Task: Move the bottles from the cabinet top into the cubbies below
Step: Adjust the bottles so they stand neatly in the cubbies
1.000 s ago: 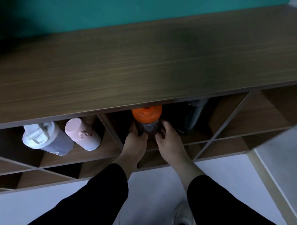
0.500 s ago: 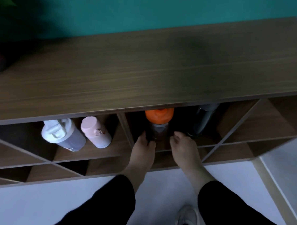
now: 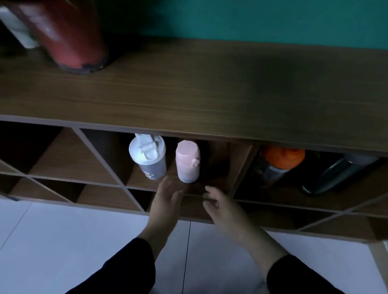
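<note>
An orange-capped bottle (image 3: 279, 166) stands in a cubby on the right, beside a dark bottle (image 3: 338, 175). In the cubby to its left stand a white-lidded shaker bottle (image 3: 149, 157) and a pink bottle (image 3: 186, 162). My left hand (image 3: 167, 199) hovers just below the pink bottle, fingers apart, holding nothing. My right hand (image 3: 219, 205) is beside it in front of the same cubby, fingers loosely curled and empty. The wooden cabinet top (image 3: 213, 92) carries no bottle in the part I see.
A red-brown plant pot (image 3: 66, 34) stands on the cabinet top at the far left, with a white object (image 3: 18, 30) behind it. Empty diamond-shaped cubbies (image 3: 61, 159) lie left and below. A teal wall is behind; a pale tiled floor (image 3: 50, 251) is below.
Both hands have let go of the orange-capped bottle, which stays in its cubby, and have moved left to the cubby with the pink bottle. The view has swung left, revealing the pot.
</note>
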